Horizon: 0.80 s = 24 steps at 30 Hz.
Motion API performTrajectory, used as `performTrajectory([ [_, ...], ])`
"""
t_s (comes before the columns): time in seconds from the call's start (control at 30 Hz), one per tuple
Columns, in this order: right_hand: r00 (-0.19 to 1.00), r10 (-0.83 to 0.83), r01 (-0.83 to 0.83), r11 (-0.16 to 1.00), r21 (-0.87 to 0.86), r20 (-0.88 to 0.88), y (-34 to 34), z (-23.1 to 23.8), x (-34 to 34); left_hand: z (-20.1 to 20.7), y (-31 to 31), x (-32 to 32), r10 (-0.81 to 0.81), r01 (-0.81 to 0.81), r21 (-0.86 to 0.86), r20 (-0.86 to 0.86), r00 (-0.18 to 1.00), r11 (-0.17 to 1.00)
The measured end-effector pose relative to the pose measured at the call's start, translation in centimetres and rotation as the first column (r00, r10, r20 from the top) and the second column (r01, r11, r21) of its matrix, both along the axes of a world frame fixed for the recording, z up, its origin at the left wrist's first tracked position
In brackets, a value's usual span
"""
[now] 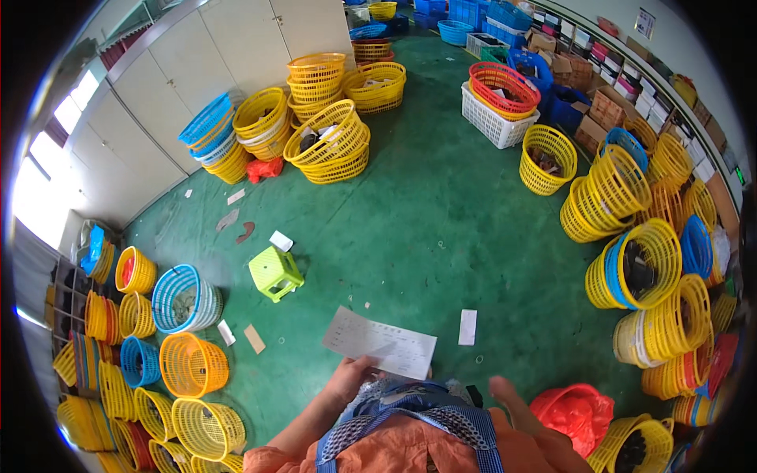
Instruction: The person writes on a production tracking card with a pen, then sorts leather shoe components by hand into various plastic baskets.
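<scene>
My left hand (352,380) is closed on the near edge of a white paper slip (374,340) with printed lines and handwriting, held out in front of my waist. My right hand (503,389) hangs by my right side, away from the paper. It is blurred and its fingers are mostly hidden, so whether it holds anything does not show. Just beyond that hand sits a basin lined with a red plastic bag (574,414). A patterned blue apron (410,410) covers my front over an orange top.
A lime-green stool (276,273) stands ahead on the green floor (410,213). Stacked yellow baskets (331,146) line the far left. More basket stacks (639,264) run along the right, and an orange basket (194,365) is at left. Paper scraps (467,327) lie about.
</scene>
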State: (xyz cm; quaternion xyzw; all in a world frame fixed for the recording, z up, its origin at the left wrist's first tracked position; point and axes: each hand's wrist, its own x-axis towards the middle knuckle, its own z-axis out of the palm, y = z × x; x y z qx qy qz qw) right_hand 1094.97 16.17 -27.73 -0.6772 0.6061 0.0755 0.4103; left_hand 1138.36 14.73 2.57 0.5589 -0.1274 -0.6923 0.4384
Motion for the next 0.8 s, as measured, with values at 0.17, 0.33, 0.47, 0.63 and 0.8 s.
performTrajectory([
  [0.17,0.888,-0.379,0.419,0.901,-0.117,0.262,-20.0,8.8,4.8,-3.6,-9.3,3.3,0.154,-0.153,0.046,-0.022,0.988,0.987],
  [0.33,0.862,-0.348,0.423,0.894,-0.146,0.368,-28.8,5.4,4.7,-6.0,-23.9,7.8,0.223,-0.214,0.084,-0.113,0.968,0.973],
  [0.47,0.998,0.040,-0.038,0.998,0.048,-0.039,-29.8,3.6,3.7,-2.5,-37.7,7.8,0.086,-0.083,0.044,-0.050,0.995,0.996],
  [0.63,0.993,-0.018,0.053,0.955,0.292,-0.120,-37.5,6.6,6.3,0.1,-55.8,3.6,-0.225,0.222,-0.077,-0.035,0.974,0.972],
  [0.8,0.982,-0.057,0.096,0.972,0.215,-0.179,-51.4,1.8,5.0,-0.6,-69.8,-0.5,-0.413,0.389,-0.213,-0.084,0.907,0.896],
])
